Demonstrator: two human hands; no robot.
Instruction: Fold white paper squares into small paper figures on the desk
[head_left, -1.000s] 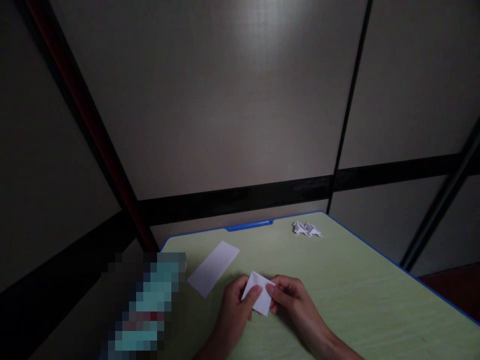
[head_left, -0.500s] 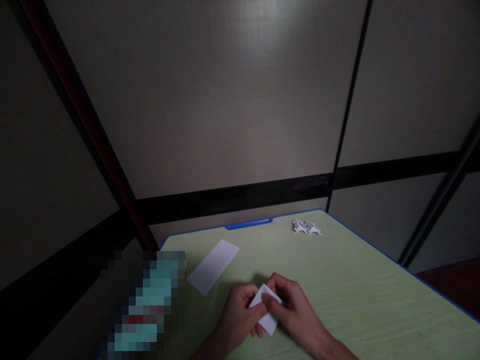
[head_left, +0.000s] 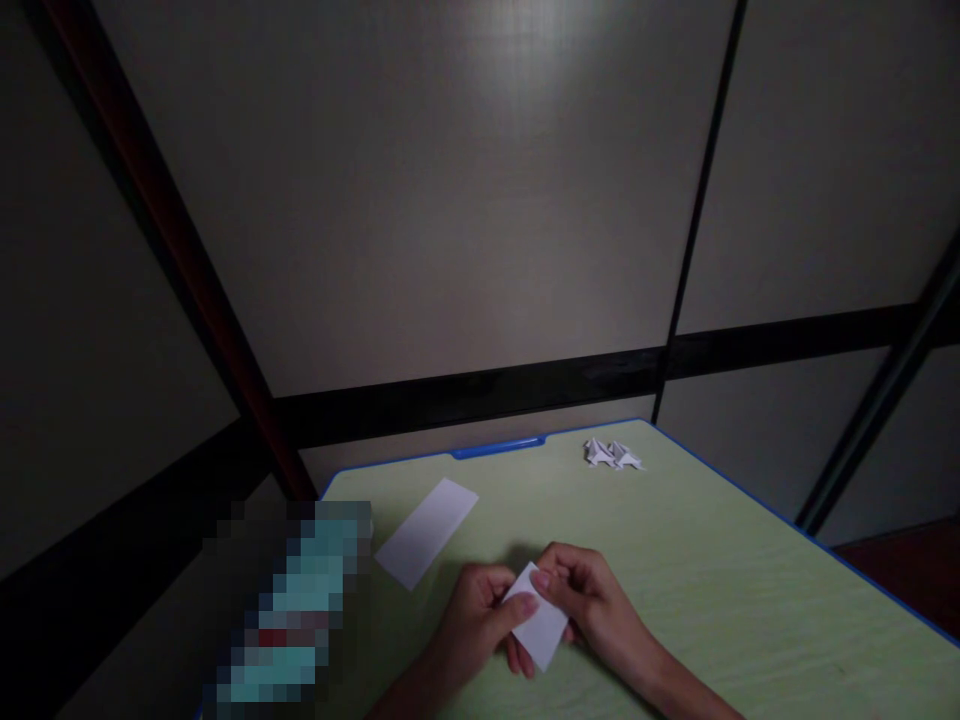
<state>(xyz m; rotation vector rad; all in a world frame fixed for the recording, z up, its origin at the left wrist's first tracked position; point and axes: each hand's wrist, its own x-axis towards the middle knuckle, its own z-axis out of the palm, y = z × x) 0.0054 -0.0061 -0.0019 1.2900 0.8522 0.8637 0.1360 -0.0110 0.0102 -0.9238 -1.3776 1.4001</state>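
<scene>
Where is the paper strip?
In the head view, the paper strip lies on the green tabletop, left of and beyond the left hand, right of the blurred teal item.

Wood-grain green tabletop [head_left: 750, 600], blue-edged, extends beneath the fingers [head_left: 515, 655]. Beyond them: grey panelled wall [head_left: 420, 250], crossed by black horizontal band [head_left: 480, 388]; reddish-brown upright [head_left: 154, 195] far left. Dark red floor [head_left: 911, 558] far right. Lighting dim; glare [head_left: 529, 45] above.

held sheet [head_left: 546, 634] — matt paper | tabletop [head_left: 712, 560] — smooth, faint wood grain | wall band [head_left: 480, 384] glossy | panel [head_left: 465, 220] satiny
</scene>
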